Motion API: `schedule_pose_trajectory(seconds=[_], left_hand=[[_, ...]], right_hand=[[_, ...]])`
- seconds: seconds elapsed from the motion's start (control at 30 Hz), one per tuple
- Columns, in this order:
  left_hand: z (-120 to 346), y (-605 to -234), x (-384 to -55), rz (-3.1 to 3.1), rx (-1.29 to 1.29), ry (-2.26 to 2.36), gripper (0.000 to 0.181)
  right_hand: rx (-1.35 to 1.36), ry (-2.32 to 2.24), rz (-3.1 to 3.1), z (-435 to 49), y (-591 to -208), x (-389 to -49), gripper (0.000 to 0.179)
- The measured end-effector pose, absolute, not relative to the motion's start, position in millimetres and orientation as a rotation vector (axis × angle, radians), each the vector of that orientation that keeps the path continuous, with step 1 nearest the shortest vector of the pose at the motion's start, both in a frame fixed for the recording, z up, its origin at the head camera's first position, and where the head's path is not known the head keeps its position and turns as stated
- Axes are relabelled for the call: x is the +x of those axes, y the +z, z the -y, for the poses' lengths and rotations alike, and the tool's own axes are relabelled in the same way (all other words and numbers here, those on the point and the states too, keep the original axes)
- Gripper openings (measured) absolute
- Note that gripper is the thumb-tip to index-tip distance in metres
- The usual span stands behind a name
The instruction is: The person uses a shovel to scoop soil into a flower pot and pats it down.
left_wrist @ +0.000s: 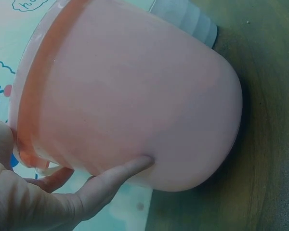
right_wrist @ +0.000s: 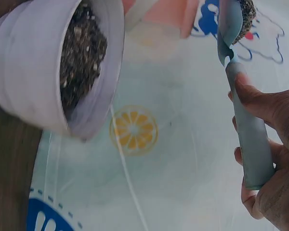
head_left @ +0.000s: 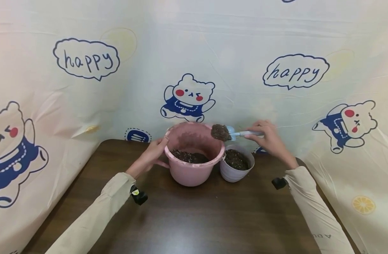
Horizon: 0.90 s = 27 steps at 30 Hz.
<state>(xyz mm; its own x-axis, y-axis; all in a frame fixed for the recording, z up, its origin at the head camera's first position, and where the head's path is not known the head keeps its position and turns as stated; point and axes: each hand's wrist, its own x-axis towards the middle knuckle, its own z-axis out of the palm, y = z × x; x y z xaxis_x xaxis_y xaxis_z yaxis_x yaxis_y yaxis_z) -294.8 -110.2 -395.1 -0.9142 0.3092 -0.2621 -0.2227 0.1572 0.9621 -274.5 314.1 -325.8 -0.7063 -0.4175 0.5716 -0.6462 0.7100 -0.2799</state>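
Observation:
A pink bucket with dark soil in its bottom stands on the table. My left hand holds it at the left of its rim; in the left wrist view one finger lies along the outer wall. My right hand grips the handle of a light blue garden trowel, its blade heaped with soil. The blade is above the right part of the bucket's rim. Just right of the bucket stands a white flowerpot, holding soil below its rim.
The dark brown wooden table stretches in front of the bucket and pot. Close behind them hangs a pale printed cloth with bears and lettering, which also runs along both sides. Each wrist carries a small black camera.

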Motion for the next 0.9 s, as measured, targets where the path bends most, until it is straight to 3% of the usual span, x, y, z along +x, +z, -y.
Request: schedule_pose_trajectory(seconds=[0.6,0.9], left_hand=[[110,-395,-294,-2.051,0.088,1.809,0.069],[110,-395,-294,-2.059,0.075,1.797,0.071]], right_hand=[[0.726,0.44,2.481,-381,-349,-256,0.028],[0.727,0.307,2.36,-382,-371,-254,0.028]])
